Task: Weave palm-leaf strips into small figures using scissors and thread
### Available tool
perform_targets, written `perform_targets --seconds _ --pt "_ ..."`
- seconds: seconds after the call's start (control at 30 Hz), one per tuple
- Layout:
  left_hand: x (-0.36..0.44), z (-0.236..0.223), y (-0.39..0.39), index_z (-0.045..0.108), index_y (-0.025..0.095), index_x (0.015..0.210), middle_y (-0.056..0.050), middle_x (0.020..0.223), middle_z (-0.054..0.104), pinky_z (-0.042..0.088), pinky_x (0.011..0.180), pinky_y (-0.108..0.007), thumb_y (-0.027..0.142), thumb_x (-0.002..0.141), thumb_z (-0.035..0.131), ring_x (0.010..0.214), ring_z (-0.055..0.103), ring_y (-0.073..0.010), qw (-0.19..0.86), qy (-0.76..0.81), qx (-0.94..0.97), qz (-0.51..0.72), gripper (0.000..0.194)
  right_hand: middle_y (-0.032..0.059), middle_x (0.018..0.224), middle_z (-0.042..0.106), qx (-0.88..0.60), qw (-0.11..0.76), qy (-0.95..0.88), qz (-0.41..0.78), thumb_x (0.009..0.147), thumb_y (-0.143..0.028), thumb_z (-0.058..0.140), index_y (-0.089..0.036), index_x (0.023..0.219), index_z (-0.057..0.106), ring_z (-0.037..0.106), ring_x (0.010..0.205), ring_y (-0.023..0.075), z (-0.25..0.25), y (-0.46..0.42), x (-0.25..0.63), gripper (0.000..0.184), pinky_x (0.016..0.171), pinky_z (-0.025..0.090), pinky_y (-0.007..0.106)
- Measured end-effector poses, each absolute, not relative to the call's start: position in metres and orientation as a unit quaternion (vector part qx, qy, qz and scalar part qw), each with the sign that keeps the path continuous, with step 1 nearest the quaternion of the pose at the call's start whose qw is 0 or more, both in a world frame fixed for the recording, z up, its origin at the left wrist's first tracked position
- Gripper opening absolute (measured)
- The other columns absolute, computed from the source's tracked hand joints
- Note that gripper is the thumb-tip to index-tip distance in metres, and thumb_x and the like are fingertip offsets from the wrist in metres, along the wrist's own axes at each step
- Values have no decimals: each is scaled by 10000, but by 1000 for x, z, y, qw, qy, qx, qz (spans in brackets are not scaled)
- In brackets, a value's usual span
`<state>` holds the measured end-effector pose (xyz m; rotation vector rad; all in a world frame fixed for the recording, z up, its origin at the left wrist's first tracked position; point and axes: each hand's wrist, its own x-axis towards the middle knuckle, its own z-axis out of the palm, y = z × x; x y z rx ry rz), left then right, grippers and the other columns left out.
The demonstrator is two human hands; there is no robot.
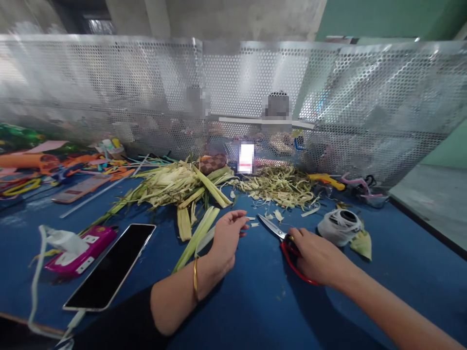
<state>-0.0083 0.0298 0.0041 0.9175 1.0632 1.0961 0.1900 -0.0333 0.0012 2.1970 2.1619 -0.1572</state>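
My right hand [310,253] is closed round the red handles of a pair of scissors [272,226], whose metal blades point up and to the left, nearly together. To the left, my left hand [229,238] has its fingers curled with thumb and index finger pinched. A small pale scrap [251,218] shows at those fingertips, but I cannot make out what is in the pinch. Behind my left wrist lie long pale-green leaf strips [200,238]. A heap of husk-like leaves [171,182] is further back, and a pile of thin shredded trimmings [279,187] sits beyond the scissors.
On the blue table [255,301] are a phone [113,267] on a cable, a magenta power strip [82,250], a spool of white thread [339,226], and yellow-handled scissors [326,181]. A perforated metal screen [146,97] runs along the back, with people behind it.
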Motion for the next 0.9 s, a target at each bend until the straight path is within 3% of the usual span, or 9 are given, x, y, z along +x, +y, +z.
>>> perform_targets --seconds 0.07,0.17,0.3,0.37,0.47,0.6,0.67,0.77,0.9 --pt "-9 8 31 655 160 843 -19 756 622 428 609 -230 223 679 664 653 567 -107 622 457 404 491 176 157 1008 630 708 25 704 -41 665 -55 513 -120 1222 515 619 850 254 -3 -40 193 561 653 367 300" --pt "-16 18 38 663 162 846 -24 795 644 435 622 -235 223 663 675 662 565 -102 616 439 402 516 193 107 947 655 720 -89 682 -97 669 -79 516 -151 1286 481 625 784 224 0 -40 203 622 647 396 288" --pt "-38 40 53 664 169 830 -14 790 653 432 623 -220 250 631 709 648 558 -89 576 408 411 577 219 27 831 666 643 -266 623 -357 698 -244 618 -211 1233 560 579 574 145 13 -46 208 539 523 419 250" --pt "-52 49 61 670 176 831 -12 780 656 427 603 -220 273 644 702 646 558 -99 525 412 462 584 213 4 765 664 584 -252 583 -505 674 -306 676 -212 1139 638 531 484 109 19 -50 205 475 440 379 223" --pt "-73 56 69 690 182 784 -16 722 655 426 606 -242 275 672 672 627 557 -121 419 456 592 516 147 -14 649 654 558 -226 537 -591 613 -245 718 -191 959 716 483 446 74 21 -46 201 350 401 315 184" --pt "-92 50 72 718 218 734 -14 692 675 393 616 -275 291 706 621 630 577 -168 273 512 728 366 126 -35 534 592 636 -299 451 -550 557 -251 741 -170 939 694 388 351 56 14 -18 204 393 333 196 176" --pt "-95 44 71 728 235 706 -16 696 683 368 619 -286 277 714 604 643 585 -189 228 526 762 303 130 0 553 614 691 -392 415 -443 574 -260 697 -139 881 688 405 358 74 8 -1 208 330 330 206 191" --pt "-92 36 68 707 242 613 -28 673 676 330 622 -295 242 690 630 656 580 -212 194 538 781 251 109 -51 444 522 715 -435 408 -366 621 -267 656 -148 990 673 383 349 95 -1 13 210 387 360 239 212" --pt "-86 28 67 647 236 508 -37 590 610 318 655 -296 252 600 733 705 585 -243 179 556 778 229 127 29 671 669 734 -358 522 -246 643 -254 684 -175 1007 695 581 574 185 -10 7 205 374 527 395 277"
